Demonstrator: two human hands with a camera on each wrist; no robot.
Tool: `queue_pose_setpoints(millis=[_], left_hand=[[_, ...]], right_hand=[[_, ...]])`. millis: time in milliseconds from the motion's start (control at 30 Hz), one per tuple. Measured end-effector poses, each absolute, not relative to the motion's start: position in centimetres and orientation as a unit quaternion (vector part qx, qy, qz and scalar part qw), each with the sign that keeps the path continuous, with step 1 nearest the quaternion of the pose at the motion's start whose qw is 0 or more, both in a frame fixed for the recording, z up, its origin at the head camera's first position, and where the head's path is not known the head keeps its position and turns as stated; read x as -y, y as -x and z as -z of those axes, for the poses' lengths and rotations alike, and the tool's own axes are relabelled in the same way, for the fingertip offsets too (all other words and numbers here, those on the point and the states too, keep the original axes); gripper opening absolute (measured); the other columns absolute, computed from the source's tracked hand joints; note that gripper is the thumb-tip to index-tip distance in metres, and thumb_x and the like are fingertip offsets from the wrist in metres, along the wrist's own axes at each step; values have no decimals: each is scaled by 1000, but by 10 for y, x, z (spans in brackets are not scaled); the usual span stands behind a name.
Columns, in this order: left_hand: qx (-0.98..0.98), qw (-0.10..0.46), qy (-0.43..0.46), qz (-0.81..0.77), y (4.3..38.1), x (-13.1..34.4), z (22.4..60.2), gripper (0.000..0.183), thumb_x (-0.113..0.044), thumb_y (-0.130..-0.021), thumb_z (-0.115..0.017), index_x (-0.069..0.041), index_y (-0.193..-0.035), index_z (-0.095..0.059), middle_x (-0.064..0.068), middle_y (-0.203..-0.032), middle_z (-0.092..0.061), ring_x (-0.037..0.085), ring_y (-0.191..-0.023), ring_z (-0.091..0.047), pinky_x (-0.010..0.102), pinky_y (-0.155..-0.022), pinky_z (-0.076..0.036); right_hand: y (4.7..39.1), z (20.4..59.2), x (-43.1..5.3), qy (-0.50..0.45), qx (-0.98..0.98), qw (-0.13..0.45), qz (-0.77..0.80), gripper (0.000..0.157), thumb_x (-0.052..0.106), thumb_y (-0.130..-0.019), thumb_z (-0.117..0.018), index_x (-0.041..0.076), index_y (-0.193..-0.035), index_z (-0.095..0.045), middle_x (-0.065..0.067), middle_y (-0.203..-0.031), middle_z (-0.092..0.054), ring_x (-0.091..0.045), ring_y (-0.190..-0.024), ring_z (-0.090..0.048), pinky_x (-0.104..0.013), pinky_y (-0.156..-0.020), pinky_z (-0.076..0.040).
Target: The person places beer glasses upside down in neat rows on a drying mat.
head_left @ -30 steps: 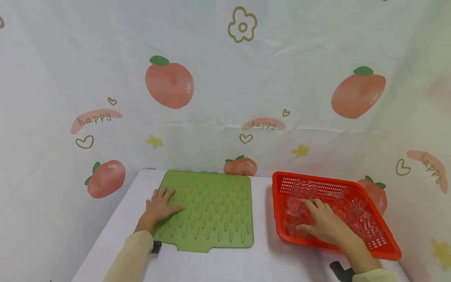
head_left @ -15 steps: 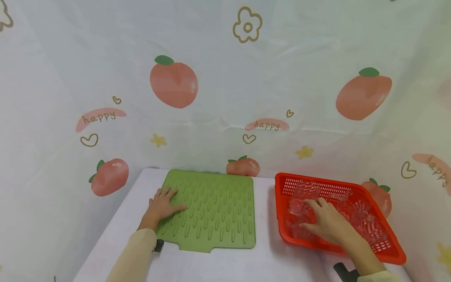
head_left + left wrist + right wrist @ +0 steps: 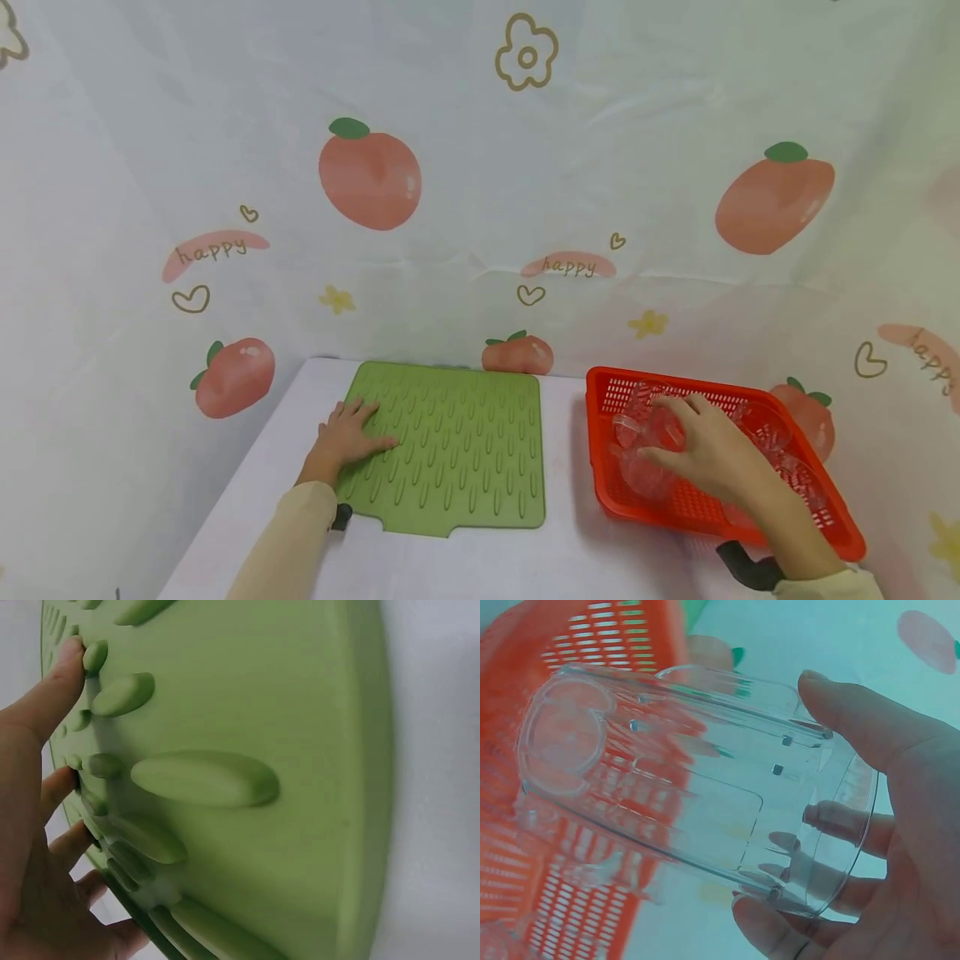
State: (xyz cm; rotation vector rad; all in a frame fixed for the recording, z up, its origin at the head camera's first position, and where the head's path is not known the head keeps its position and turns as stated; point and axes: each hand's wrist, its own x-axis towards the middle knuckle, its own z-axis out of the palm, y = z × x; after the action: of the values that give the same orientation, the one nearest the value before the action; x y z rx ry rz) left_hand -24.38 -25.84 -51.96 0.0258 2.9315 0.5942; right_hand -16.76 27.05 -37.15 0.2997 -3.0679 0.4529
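My left hand (image 3: 347, 440) rests spread out on the left side of a green ridged drying mat (image 3: 465, 450). In the left wrist view its fingertips touch the mat (image 3: 300, 712) among the raised ridges. On the right, my right hand (image 3: 708, 446) is over a red plastic basket (image 3: 637, 515). It holds a clear cup (image 3: 697, 780) near the rim, with thumb and fingers on opposite sides, as the right wrist view shows. What looks like a handle sticks out along the cup's side. More clear cups (image 3: 647, 475) lie in the basket, partly hidden by the hand.
The mat and basket stand on a white-covered table (image 3: 562, 467), with a strip of table between them. Behind and at both sides hangs a white cloth (image 3: 450, 167) printed with fruit. A black wrist strap part (image 3: 750, 567) shows by the right wrist.
My right hand has risen slightly and shifted right, with the clear cup in it. The other cups show more plainly below it. My left hand stays in place on the mat.
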Motion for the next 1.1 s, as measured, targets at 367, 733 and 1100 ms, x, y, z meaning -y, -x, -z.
queue_pose_setpoints(millis=[367, 733, 1100], left_hand=[[-977, 84, -6, -197, 247, 257, 516, 94, -62, -86, -72, -8, -156, -40, 28, -166, -23, 60, -152, -12, 83, -112, -18], [-977, 85, -7, -194, 246, 257, 518, 94, -62, -86, -71, -8, -156, -40, 29, -166, -23, 61, -151, -12, 84, -111, -19], [-977, 87, -7, -193, 244, 261, 519, 95, -64, -86, -70, -9, -157, -38, 28, -166, -22, 60, -152, -10, 84, -112, -17]], right_hand=[[168, 343, -272, -116, 972, 10, -206, 84, 57, -81, -81, 9, -143, -51, -22, -136, -55, -44, -118, -58, -58, -80, -61], [172, 342, -269, -143, 936, 59, -316, 67, 44, -89, -78, 15, -143, -51, -12, -135, -57, -31, -119, -54, -23, -75, -58], [180, 355, -251, -124, 890, 46, -437, 67, 33, -94, -74, 16, -150, -42, -16, -139, -55, -33, -112, -61, -22, -77, -59]])
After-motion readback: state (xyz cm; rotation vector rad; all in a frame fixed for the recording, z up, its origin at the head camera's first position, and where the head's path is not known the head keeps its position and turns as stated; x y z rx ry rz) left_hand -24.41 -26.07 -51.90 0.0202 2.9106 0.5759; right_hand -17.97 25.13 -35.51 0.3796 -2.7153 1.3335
